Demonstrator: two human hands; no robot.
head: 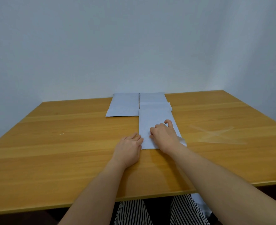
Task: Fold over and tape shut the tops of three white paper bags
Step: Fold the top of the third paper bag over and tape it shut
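Three white paper bags lie flat on the wooden table [69, 143]. One bag [122, 105] is at the back left and a second bag [151, 97] at the back right. The third bag [153, 122] lies nearer, its far end overlapping the back right one. My right hand [164, 135] rests on this near bag with fingers curled, fingertips down on the paper, and nothing visibly held. My left hand [129, 146] lies flat on the table, its fingertips touching the bag's left edge. A strip of clear tape [182, 140] shows at the bag's near right corner.
Two strips of clear tape [218, 135] are stuck in a cross on the table to the right. A bare wall stands just behind the table's far edge. Striped trousers [134, 213] show below the near edge.
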